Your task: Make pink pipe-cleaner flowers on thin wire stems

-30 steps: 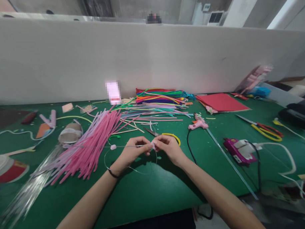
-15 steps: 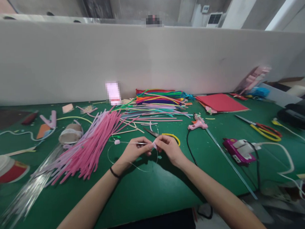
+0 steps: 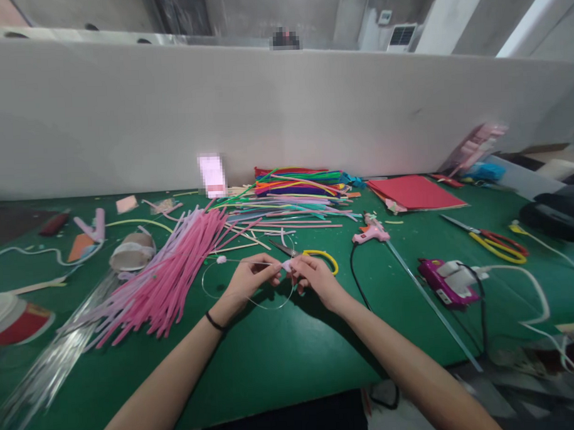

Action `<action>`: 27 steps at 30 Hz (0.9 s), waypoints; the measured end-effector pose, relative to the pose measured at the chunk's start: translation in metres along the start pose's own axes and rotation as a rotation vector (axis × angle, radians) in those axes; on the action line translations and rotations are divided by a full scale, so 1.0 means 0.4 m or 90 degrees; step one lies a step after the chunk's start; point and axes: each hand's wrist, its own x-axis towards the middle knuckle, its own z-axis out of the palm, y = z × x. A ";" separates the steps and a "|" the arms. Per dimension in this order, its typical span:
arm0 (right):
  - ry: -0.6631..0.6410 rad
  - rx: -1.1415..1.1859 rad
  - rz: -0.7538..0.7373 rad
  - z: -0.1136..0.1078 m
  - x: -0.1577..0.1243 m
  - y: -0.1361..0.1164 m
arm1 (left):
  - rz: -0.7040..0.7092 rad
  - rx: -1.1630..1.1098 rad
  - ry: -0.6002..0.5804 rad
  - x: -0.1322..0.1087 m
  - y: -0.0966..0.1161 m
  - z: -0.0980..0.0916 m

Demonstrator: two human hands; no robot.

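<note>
My left hand (image 3: 255,275) pinches a thin straight wire between thumb and fingers. A small pale pink tuft (image 3: 221,260) sits at the wire's far left end. Between the fingertips of both hands is a small lilac fuzzy piece (image 3: 286,265), pinched by my right hand (image 3: 315,278). A thin pale loop of wire or thread (image 3: 271,308) curves around below my hands; where it attaches is hidden. Just behind my right hand lie yellow-handled scissors (image 3: 333,261), partly covered.
Pink and lilac pipe cleaners (image 3: 171,275) lie left, near clear-wrapped silver strips (image 3: 51,348). Coloured pipe cleaners (image 3: 305,188) are stacked behind. To the right are a pink glue gun (image 3: 371,231) with a cord, a purple power strip (image 3: 447,281), scissors (image 3: 498,245) and red sheets (image 3: 413,193).
The fingertips of both hands have shifted slightly, and the lilac piece has moved a little left and up. The wire's left end has risen slightly, and the loop has shifted with it.
</note>
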 end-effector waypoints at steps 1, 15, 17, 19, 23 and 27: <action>-0.004 0.002 0.004 0.001 -0.001 -0.001 | 0.006 0.010 0.008 -0.001 0.002 0.000; -0.053 -0.044 -0.103 -0.015 -0.009 -0.010 | -0.022 -0.052 -0.067 -0.004 0.000 -0.002; -0.064 -0.048 -0.097 -0.018 -0.008 -0.009 | -0.071 -0.114 -0.075 -0.004 0.002 -0.004; -0.060 -0.063 -0.076 -0.017 -0.005 -0.004 | -0.119 -0.169 -0.110 -0.008 0.006 -0.007; -0.035 -0.065 -0.047 -0.008 -0.002 0.003 | -0.148 -0.209 -0.209 -0.015 0.008 -0.015; -0.034 -0.010 -0.043 -0.002 -0.006 0.000 | -0.168 -0.211 -0.252 -0.014 -0.006 -0.020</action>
